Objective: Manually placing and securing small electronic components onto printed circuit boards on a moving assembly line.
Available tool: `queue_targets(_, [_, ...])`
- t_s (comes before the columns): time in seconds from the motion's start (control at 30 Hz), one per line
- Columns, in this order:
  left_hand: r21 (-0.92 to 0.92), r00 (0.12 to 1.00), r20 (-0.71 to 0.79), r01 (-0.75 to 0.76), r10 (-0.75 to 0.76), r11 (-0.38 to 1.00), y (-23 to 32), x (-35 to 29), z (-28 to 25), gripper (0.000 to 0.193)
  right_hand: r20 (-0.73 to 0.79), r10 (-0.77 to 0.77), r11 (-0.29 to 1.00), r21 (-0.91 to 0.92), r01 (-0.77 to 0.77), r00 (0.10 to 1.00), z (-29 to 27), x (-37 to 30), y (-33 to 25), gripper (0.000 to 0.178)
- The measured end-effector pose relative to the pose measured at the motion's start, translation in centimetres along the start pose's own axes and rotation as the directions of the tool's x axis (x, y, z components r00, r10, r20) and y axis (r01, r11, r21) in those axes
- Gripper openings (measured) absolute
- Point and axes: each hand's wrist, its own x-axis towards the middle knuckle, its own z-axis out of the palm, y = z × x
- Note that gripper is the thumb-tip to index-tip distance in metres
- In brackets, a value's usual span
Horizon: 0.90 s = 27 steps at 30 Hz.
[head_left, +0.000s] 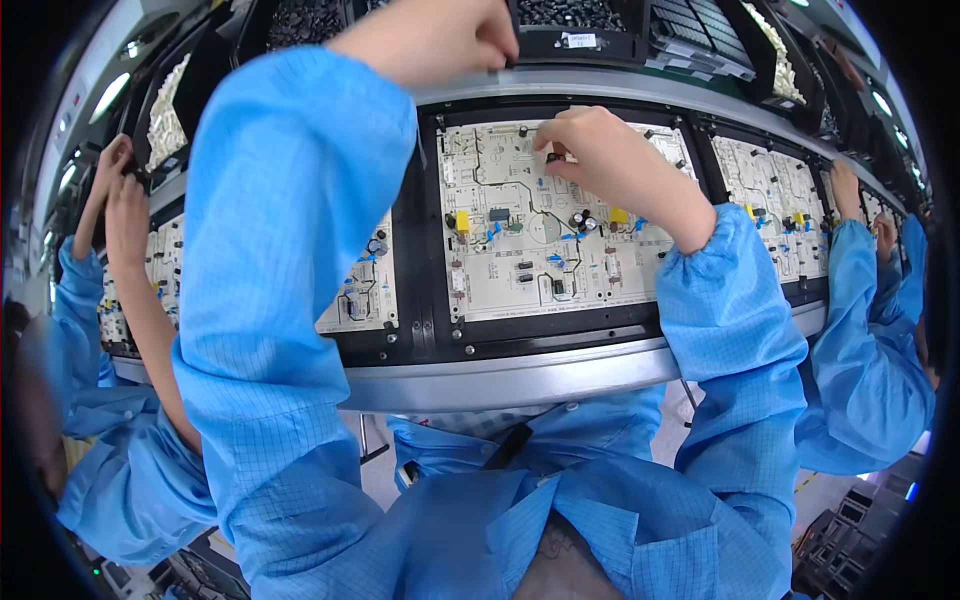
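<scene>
Beyond the far left part of the circuit board (490, 285), the blurred left hand (440, 40) has its fingers curled nearly together, though I cannot tell whether the dark bit at their tips is gripped. The board itself lies flat in a black carrier frame (560, 332), which seems meant to steady it, while a bin (620, 47) of black components stands beyond its far edge, probably for easy reach. Over the board's far half, the right hand (600, 150) pinches a small black component (556, 157) between thumb and forefinger, a fingertip hold apparently suited to so small a part.
</scene>
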Motion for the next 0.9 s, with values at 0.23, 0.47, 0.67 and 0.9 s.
queue_targets(0.23, [-0.121, 0.99, 0.102, 0.112, -0.1, 0.986, -1.2, -2.3, 6.9, 0.017, -0.339, 0.08, 0.993, -0.05, -0.103, 0.937, -5.6, 6.6, 5.2, 0.017])
queue_targets(0.47, [-0.18, 0.986, 0.0, 0.166, -0.168, 0.97, -0.4, -2.0, 8.7, 0.016, -0.386, 0.157, 0.956, -0.172, -0.239, 0.909, -3.4, 10.5, 11.0, 0.024])
queue_targets(0.67, [-0.081, 0.969, 0.127, 0.224, -0.213, 0.971, -2.0, -3.2, 7.4, 0.016, -0.379, 0.101, 0.978, -0.134, -0.162, 0.92, -4.1, 11.6, 12.3, 0.014])
queue_targets(0.9, [-0.016, 0.962, 0.165, 0.223, -0.218, 0.975, -3.8, -3.8, 7.2, 0.017, -0.435, 0.13, 0.98, -0.082, -0.183, 0.891, -3.8, 11.3, 12.8, 0.01])
